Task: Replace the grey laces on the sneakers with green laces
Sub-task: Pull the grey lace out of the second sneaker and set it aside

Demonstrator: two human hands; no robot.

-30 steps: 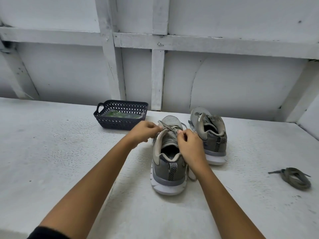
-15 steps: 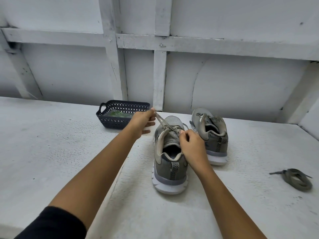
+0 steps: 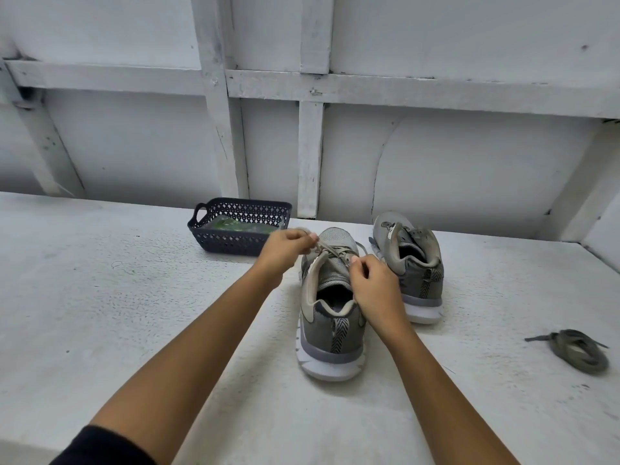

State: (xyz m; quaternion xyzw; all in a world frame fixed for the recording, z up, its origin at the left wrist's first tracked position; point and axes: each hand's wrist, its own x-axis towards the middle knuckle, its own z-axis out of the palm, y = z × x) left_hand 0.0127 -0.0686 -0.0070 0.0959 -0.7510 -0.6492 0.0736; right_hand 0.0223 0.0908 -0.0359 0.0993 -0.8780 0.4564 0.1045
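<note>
The basket's [image 3: 231, 245] green contents are blurred. Above the near sneaker [image 3: 330, 317], left hand [image 3: 285, 250] and right hand [image 3: 372, 283] each pinch its grey lace [image 3: 330, 251].

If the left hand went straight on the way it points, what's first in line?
Likely the toe of the near sneaker, just beyond the left hand, which pinches the grey lace. Depth is unclear from one view, so it might pass over.
</note>
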